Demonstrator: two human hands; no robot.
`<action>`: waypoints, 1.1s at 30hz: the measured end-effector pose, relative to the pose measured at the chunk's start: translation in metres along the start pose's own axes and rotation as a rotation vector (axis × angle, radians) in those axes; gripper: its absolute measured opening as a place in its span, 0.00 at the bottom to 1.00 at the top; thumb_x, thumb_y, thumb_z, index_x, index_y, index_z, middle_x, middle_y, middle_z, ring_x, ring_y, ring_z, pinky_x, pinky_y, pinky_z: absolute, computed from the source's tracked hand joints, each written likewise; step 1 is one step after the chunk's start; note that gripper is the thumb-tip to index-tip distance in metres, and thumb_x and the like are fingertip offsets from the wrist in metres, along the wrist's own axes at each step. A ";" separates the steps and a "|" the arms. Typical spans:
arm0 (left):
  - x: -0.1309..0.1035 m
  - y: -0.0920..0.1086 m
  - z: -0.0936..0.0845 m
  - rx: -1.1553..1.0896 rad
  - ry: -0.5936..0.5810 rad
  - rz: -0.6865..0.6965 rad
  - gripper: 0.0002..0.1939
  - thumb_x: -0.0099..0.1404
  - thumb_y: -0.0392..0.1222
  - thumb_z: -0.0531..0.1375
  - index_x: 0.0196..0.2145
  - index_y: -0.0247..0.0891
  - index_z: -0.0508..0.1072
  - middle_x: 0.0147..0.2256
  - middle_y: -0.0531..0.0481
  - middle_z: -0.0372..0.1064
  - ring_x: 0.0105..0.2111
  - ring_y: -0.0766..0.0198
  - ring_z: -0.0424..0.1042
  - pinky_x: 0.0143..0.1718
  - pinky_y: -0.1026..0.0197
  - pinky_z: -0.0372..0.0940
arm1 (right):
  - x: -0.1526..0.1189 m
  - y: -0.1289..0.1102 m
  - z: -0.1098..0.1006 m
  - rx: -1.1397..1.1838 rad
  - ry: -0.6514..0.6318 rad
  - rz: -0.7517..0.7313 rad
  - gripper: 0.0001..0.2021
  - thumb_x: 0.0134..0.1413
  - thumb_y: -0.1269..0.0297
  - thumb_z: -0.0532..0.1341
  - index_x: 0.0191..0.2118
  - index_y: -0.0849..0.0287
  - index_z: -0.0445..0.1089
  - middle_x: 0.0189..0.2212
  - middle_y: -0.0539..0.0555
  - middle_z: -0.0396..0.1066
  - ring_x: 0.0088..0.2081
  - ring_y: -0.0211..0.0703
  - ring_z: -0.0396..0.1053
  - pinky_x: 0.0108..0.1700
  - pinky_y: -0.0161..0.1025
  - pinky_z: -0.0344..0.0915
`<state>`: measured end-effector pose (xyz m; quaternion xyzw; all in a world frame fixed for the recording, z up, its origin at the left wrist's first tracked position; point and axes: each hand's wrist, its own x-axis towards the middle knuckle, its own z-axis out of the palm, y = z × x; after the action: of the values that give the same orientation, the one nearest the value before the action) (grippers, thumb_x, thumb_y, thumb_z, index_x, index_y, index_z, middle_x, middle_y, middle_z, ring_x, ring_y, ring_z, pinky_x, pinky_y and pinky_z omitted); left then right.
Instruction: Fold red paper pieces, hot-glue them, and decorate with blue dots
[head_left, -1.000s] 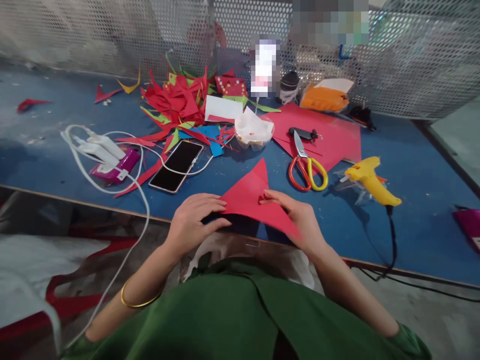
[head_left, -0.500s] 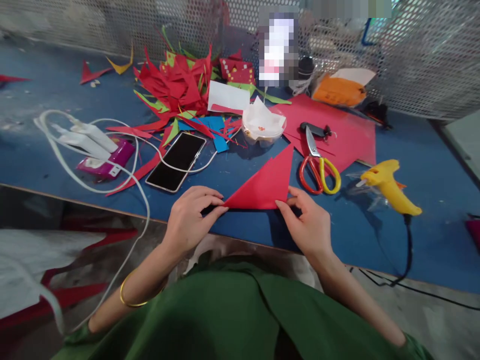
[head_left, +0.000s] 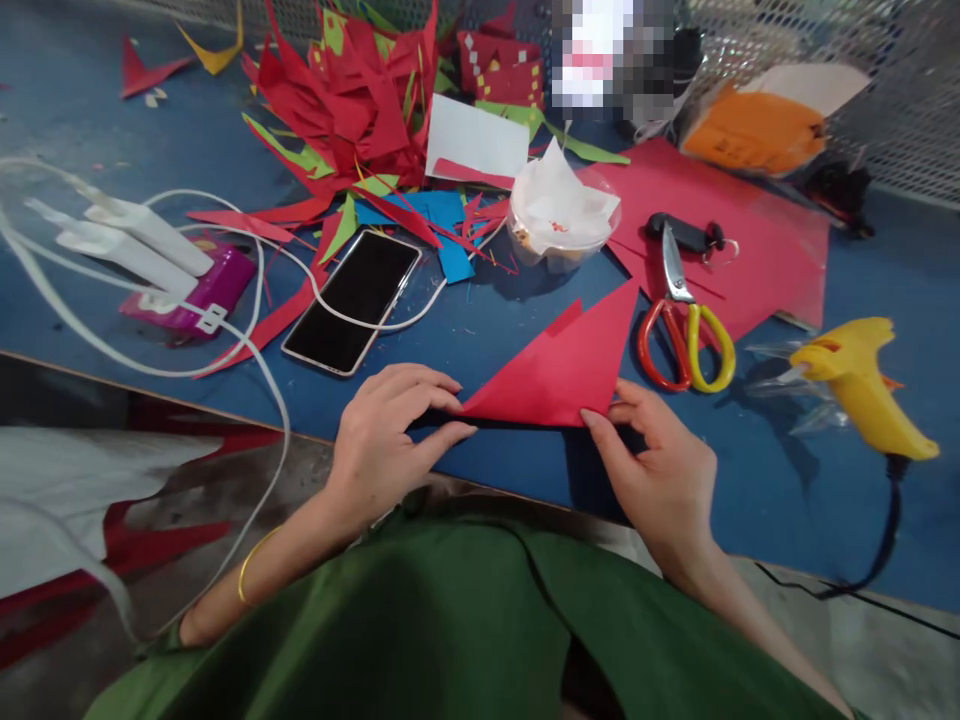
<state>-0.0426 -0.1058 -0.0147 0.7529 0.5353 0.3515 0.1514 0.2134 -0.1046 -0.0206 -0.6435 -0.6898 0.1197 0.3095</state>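
A folded triangle of red paper [head_left: 559, 370] is in front of me, just above the table's near edge, its peak pointing to the upper right. My right hand [head_left: 660, 470] pinches its lower right corner, thumb on the near face and fingers behind. At the pointed left tip is my left hand [head_left: 394, 435], thumb and fingers spread apart around it; the fingertips are at the tip without gripping it. Scissors [head_left: 682, 300] with one red and one yellow handle lie to the right of the triangle. Farther right rests a yellow glue gun [head_left: 862, 380].
Left of centre lies a phone [head_left: 352, 300] crossed by a white cable, near a purple power strip [head_left: 225, 275] with white chargers. Behind are a heap of paper scraps [head_left: 360, 110], a paper-lined plastic bowl [head_left: 562, 225], red sheets [head_left: 780, 230] and an orange packet [head_left: 754, 130].
My left thumb and fingers have parted from their pinch on the paper's left tip. My right hand keeps its hold. The view has shifted, so things on the table appear displaced.
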 end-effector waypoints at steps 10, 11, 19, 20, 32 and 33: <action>0.001 0.000 -0.004 0.042 -0.090 -0.001 0.05 0.64 0.39 0.65 0.30 0.40 0.77 0.40 0.49 0.77 0.43 0.57 0.74 0.46 0.53 0.67 | 0.000 0.001 0.001 -0.010 -0.005 -0.016 0.16 0.60 0.56 0.62 0.50 0.58 0.72 0.29 0.50 0.76 0.34 0.45 0.73 0.36 0.42 0.68; 0.002 0.001 -0.005 0.049 -0.097 0.000 0.05 0.64 0.41 0.66 0.31 0.40 0.77 0.40 0.49 0.77 0.43 0.57 0.74 0.46 0.53 0.67 | 0.000 0.001 0.002 -0.010 -0.009 -0.021 0.17 0.60 0.56 0.62 0.51 0.58 0.72 0.29 0.50 0.76 0.34 0.45 0.73 0.37 0.42 0.68; 0.031 0.024 0.007 0.158 -0.109 0.051 0.19 0.69 0.51 0.60 0.49 0.35 0.74 0.44 0.43 0.77 0.46 0.53 0.75 0.48 0.50 0.69 | 0.003 -0.003 0.006 -0.059 -0.033 -0.100 0.20 0.61 0.59 0.59 0.56 0.63 0.68 0.31 0.54 0.76 0.35 0.48 0.72 0.38 0.45 0.68; 0.036 0.027 0.011 0.169 -0.114 0.057 0.19 0.69 0.49 0.59 0.51 0.34 0.73 0.45 0.42 0.77 0.46 0.53 0.75 0.49 0.50 0.69 | 0.003 -0.003 0.006 -0.066 -0.033 -0.114 0.20 0.61 0.60 0.59 0.56 0.63 0.67 0.31 0.54 0.76 0.35 0.49 0.72 0.38 0.45 0.68; 0.055 0.035 0.041 0.246 -0.165 -0.025 0.16 0.69 0.37 0.58 0.53 0.41 0.74 0.48 0.48 0.78 0.45 0.56 0.79 0.45 0.56 0.74 | 0.001 -0.002 0.004 -0.036 -0.040 -0.142 0.18 0.65 0.65 0.53 0.57 0.64 0.65 0.40 0.60 0.78 0.38 0.49 0.74 0.41 0.46 0.69; 0.055 0.035 0.042 0.246 -0.170 -0.024 0.16 0.69 0.37 0.58 0.54 0.41 0.74 0.47 0.48 0.78 0.44 0.57 0.79 0.45 0.56 0.73 | 0.001 -0.001 0.004 -0.038 -0.037 -0.145 0.17 0.65 0.65 0.53 0.56 0.64 0.65 0.40 0.60 0.78 0.38 0.49 0.74 0.40 0.46 0.69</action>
<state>0.0208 -0.0630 -0.0028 0.7862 0.5688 0.2165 0.1071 0.2102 -0.1026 -0.0227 -0.5954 -0.7421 0.0958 0.2925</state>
